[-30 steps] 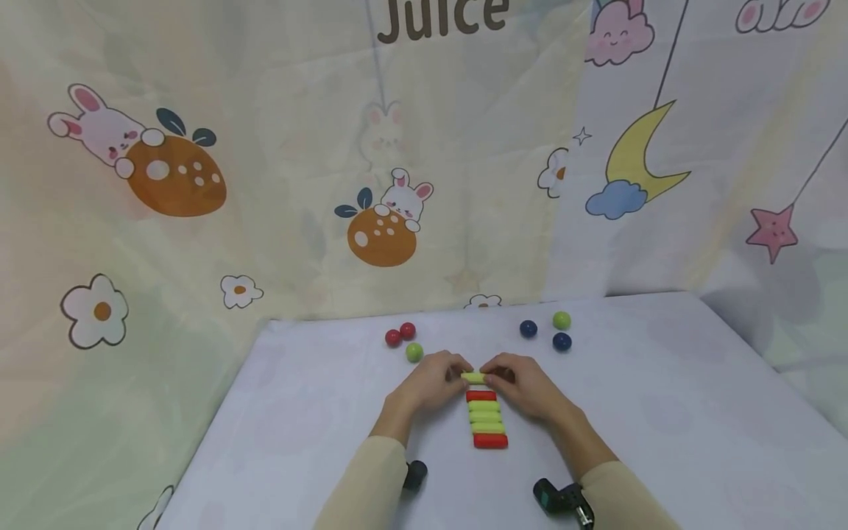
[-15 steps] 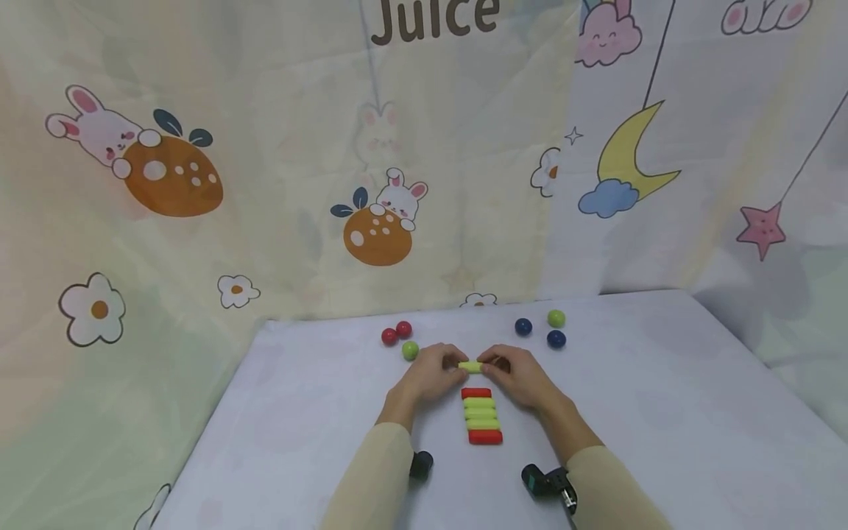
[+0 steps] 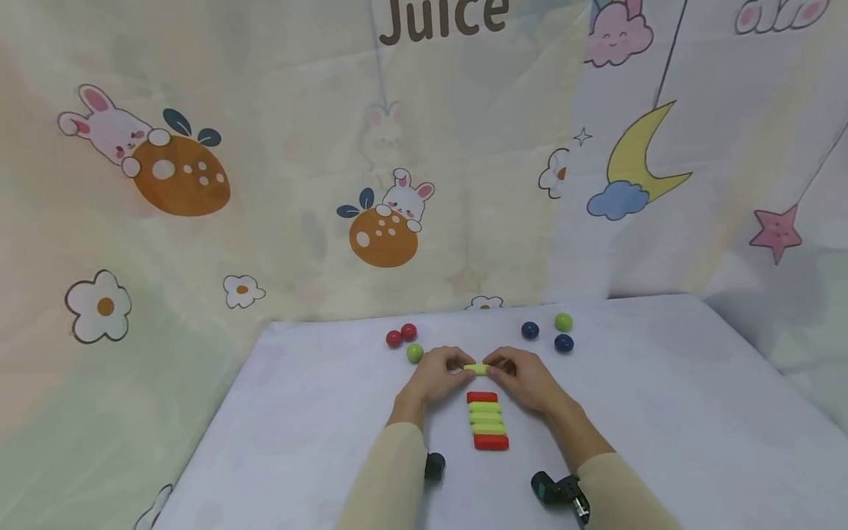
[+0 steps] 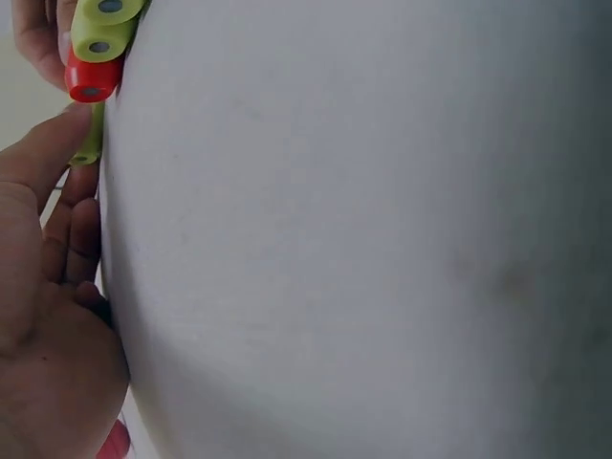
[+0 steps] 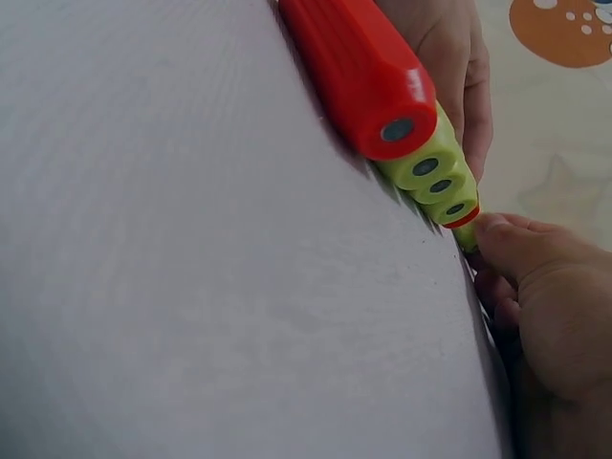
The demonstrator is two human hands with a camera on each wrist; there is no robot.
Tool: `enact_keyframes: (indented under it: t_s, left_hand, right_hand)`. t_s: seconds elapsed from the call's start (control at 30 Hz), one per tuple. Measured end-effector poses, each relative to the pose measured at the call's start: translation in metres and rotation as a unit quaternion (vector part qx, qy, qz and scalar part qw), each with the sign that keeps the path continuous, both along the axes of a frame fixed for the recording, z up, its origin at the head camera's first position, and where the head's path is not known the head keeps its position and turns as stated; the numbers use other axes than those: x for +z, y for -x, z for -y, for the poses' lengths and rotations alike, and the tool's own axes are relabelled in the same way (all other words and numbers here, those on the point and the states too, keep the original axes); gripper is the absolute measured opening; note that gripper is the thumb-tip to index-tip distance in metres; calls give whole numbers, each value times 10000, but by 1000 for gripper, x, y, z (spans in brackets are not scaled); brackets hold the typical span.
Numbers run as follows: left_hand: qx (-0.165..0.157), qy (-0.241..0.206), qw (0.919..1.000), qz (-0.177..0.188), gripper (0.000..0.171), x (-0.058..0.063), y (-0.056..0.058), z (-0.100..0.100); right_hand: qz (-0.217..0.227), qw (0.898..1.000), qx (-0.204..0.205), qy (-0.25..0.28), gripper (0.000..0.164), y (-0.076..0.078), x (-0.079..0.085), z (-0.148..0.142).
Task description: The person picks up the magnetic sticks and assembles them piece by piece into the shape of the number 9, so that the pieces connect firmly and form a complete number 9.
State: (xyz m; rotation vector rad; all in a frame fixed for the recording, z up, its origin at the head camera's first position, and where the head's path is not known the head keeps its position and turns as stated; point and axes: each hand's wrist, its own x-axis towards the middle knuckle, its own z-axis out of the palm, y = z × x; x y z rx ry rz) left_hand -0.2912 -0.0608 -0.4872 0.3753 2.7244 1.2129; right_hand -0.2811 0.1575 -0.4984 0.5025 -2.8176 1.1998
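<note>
My left hand [image 3: 437,377] and right hand [image 3: 525,375] pinch opposite ends of one yellow-green magnetic rod [image 3: 475,369], held crosswise just beyond a row of rods. The row has a red rod [image 3: 482,397] at its far end, several yellow-green rods [image 3: 486,418] in the middle and a larger-looking red rod [image 3: 491,442] at the near end. They lie side by side, touching. Grey metal discs show in their ends in the right wrist view, where the right thumb [image 5: 516,244] presses the held rod [image 5: 466,236]. The left wrist view shows the held rod [image 4: 91,143] partly hidden by my left thumb.
Two red balls [image 3: 401,336] and a green ball [image 3: 414,352] lie beyond my left hand. Two dark blue balls [image 3: 564,343] and another green ball [image 3: 563,322] lie at the back right. A printed cloth [image 3: 298,221] hangs behind the white table [image 3: 298,427].
Both hands have moved slightly away from me with the pinched rod, so the gap between it and the row has widened. The row and the balls stay in place.
</note>
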Motion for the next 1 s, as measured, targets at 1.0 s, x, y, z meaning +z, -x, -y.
enact_keyframes:
  t_s: [1.0]
  left_hand:
    - [350, 25, 9993, 117, 17, -3, -1, -5]
  right_hand:
    - [-2208, 9672, 140, -1245, 31, 16, 34, -61]
